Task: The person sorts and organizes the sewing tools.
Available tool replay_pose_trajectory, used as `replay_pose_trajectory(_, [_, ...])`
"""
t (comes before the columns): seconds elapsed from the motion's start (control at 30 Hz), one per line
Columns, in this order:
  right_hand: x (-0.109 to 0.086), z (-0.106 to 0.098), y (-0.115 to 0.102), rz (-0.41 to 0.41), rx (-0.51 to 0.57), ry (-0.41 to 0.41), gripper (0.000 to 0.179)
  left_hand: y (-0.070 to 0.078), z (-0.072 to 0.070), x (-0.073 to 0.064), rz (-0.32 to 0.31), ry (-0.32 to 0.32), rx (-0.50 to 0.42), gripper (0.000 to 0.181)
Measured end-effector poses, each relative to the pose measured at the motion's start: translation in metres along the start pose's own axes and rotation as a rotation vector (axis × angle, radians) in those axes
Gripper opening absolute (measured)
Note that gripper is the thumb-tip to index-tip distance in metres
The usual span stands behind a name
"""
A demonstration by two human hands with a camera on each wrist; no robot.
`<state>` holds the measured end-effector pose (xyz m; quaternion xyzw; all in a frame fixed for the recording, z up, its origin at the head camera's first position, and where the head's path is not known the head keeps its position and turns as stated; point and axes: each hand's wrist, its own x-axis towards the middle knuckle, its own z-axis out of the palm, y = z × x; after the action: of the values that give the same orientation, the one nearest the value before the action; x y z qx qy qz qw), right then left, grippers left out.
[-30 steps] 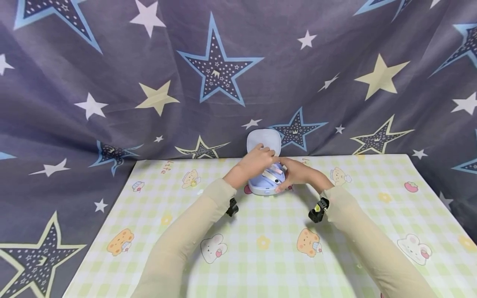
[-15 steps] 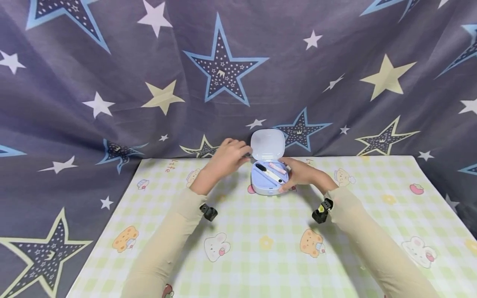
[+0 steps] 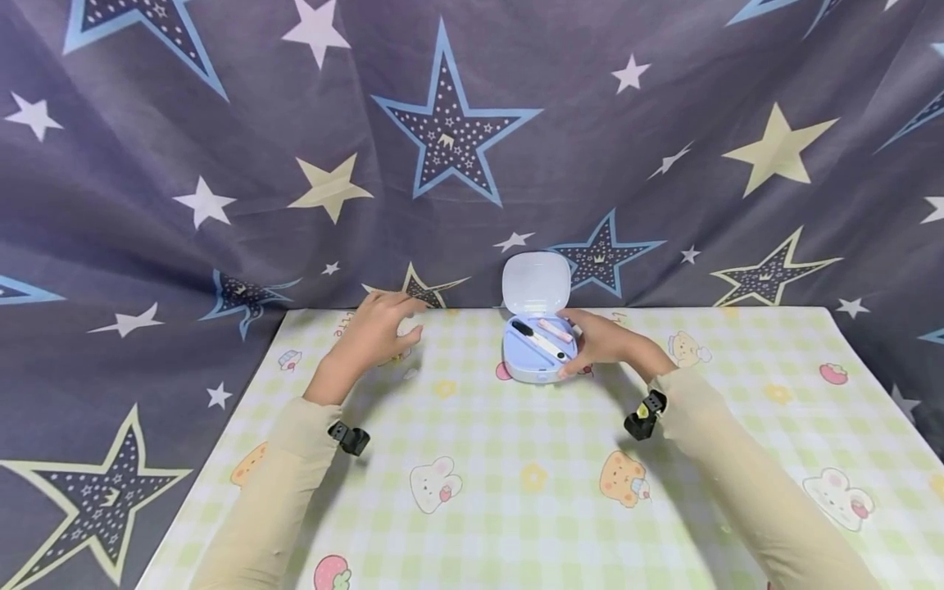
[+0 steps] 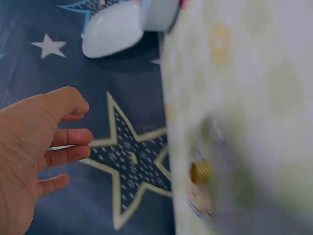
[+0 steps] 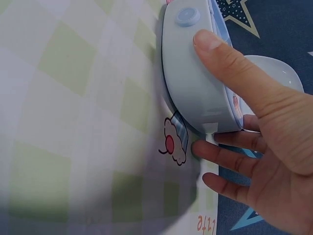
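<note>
A rounded lavender-and-white case [image 3: 536, 374] stands at the back of the table, its pale lid [image 3: 536, 283] raised behind it. Inside its tray lie a slim white stick with a black end [image 3: 544, 344] and a short pink stick [image 3: 555, 330]. My right hand [image 3: 601, 338] grips the case's right side. In the right wrist view my thumb [image 5: 230, 61] lies along the front wall near a round button [image 5: 187, 16], with fingers round the far side. My left hand [image 3: 379, 328] hovers to the left of the case, fingers loosely bent and nothing in them.
A small translucent piece [image 3: 410, 374] lies on the table under my left hand; in the left wrist view it is blurred. The checked cloth [image 3: 487, 492] carries printed cartoon animals. A dark star-patterned curtain [image 3: 295, 246] hangs right behind the table's back edge.
My left hand was over the case's tray, then withdrew to the left past the lid, uncovering the sticks inside. My right hand has kept its hold on the case.
</note>
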<state>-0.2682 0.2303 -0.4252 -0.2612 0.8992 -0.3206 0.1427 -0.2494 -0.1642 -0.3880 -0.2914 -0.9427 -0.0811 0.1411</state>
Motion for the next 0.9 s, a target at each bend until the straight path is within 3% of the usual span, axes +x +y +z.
replay_pose_trajectory(0.33, [0.001, 0.001, 0.004, -0.015, 0.003, -0.016, 0.109, -0.024, 0.020, -0.029, -0.005, 0.002, 0.021, 0.025])
replay_pose_trajectory(0.5, [0.000, 0.000, 0.002, -0.002, 0.011, -0.018, 0.110, -0.031, 0.028, -0.038, -0.035, -0.047, 0.042, 0.023])
replay_pose_trajectory(0.67, [0.001, -0.001, 0.003, 0.015, 0.003, -0.017, 0.111, -0.037, 0.036, -0.044, -0.042, -0.109, 0.053, 0.020])
replay_pose_trajectory(0.9, [0.001, -0.001, 0.002, 0.005, 0.018, -0.028, 0.111, -0.043, 0.047, -0.045, -0.064, -0.131, 0.094, 0.017])
